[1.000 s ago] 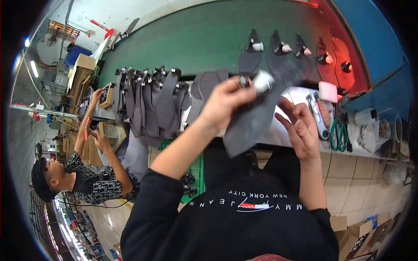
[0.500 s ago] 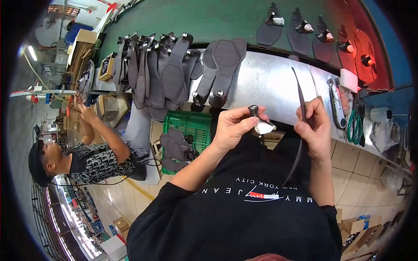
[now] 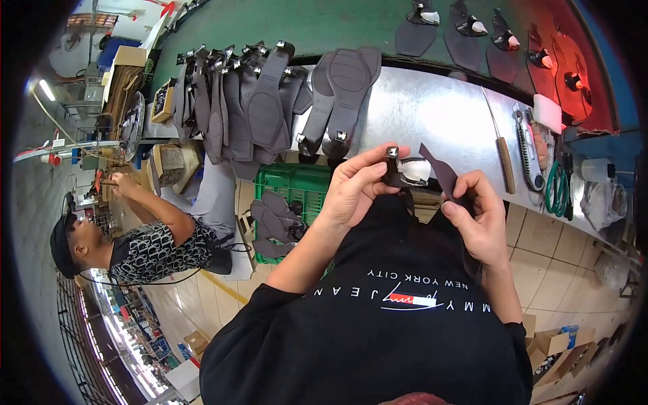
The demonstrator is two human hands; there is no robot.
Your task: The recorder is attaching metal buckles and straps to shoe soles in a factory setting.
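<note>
My left hand [image 3: 349, 192] pinches a glossy black sandal strap [image 3: 391, 174] with a square metallic ornament and a white insert. In my right hand [image 3: 480, 219] is a dark grey sandal sole [image 3: 443, 174], its narrow end pointing up and away from me, its lower part hidden by my fingers and shirt. The strap and the sole's narrow end are close together in front of my chest. Beyond my right hand, an awl [image 3: 505, 165] with a wooden handle lies on the metal bench [image 3: 412, 101].
Finished-looking sandals [image 3: 270, 111] lean in a pile on the left. Several soles with straps [image 3: 466, 50] lie on the green surface. A utility knife [image 3: 528, 152] and scissors [image 3: 559, 192] are at right. A green crate [image 3: 307, 196] holds soles; a co-worker [image 3: 158, 233] stands at left.
My right hand has lowered slightly and turned the sole from edge-on to show its face, bringing it nearer the strap. The awl's handle has come into view on the bench.
</note>
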